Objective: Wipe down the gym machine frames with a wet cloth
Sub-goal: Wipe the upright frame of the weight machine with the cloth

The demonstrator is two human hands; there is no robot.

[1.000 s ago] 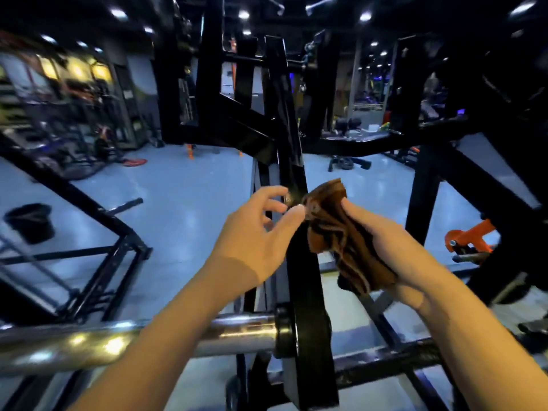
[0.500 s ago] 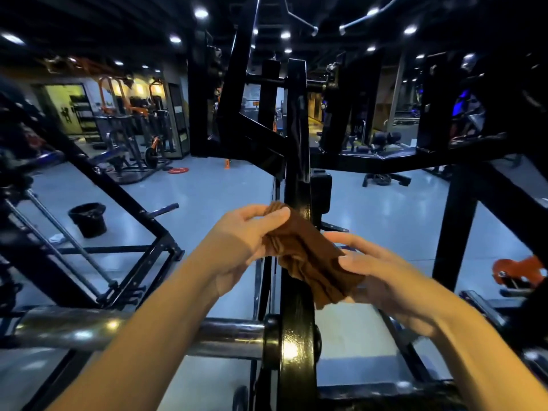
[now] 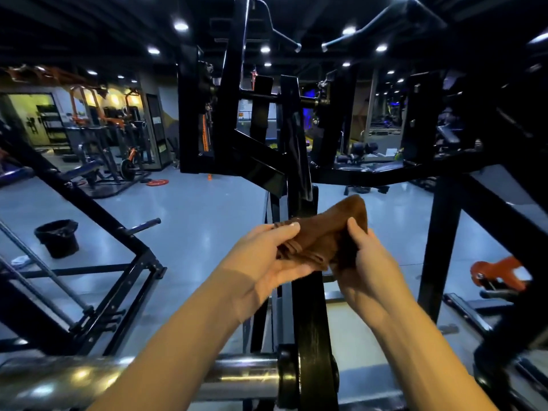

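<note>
Head view. A brown cloth [image 3: 329,232] is held bunched between both hands, directly in front of the black upright bar [image 3: 296,137] of a gym machine frame. The left hand [image 3: 267,262] cups the cloth's folded left edge, fingers curled over the top and thumb beneath. The right hand [image 3: 364,262] grips the cloth's right side, thumb pressed on its near face and fingers wrapped behind. Whether the cloth touches the bar cannot be told. Below the forearms a chrome sleeve [image 3: 243,372] runs leftward from the bar's lower end. A black bucket [image 3: 57,238] stands on the grey floor [image 3: 207,221], well to the left.
</note>
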